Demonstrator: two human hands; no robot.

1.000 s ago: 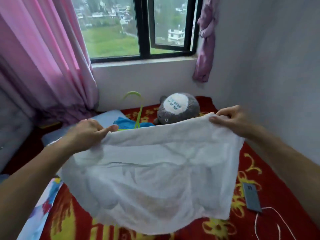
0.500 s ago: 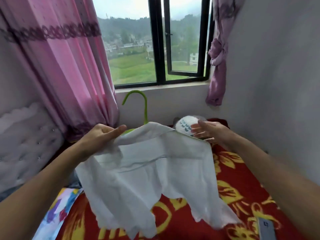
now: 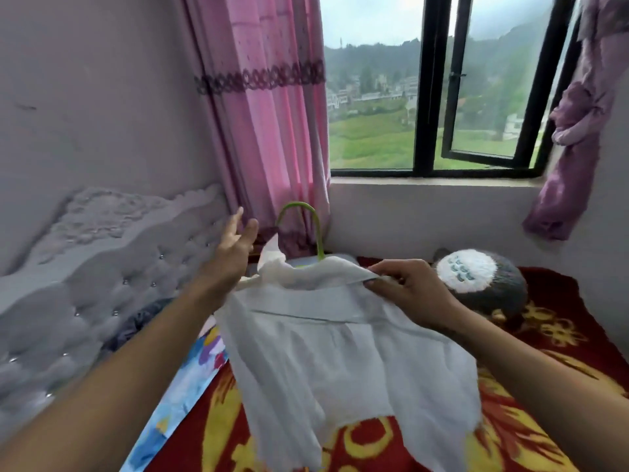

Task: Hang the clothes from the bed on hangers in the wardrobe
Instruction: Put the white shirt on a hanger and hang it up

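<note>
White shirt (image 3: 340,352): thin, creased cotton-like weave, draped on green plastic hanger (image 3: 308,226) with curved hook, above the red-and-yellow patterned bed cover (image 3: 551,338). Right hand (image 3: 405,294) pinches its shoulder; left hand (image 3: 235,247) free, fingers spread.

Soft overcast daylight is pouring in through the window (image 3: 423,97) at the far right, leaving the sky (image 3: 367,18) there nearly washed out. It is lighting the white shirt (image 3: 340,352) evenly, with only faint grey shading in its folds. The left wall (image 3: 85,97) is sitting in duller, flat light. The whole view is looking slightly soft, the near forearms (image 3: 102,386) are blurring toward the bottom corners, and straight lines are bowing at the wide-angle edges.
</note>
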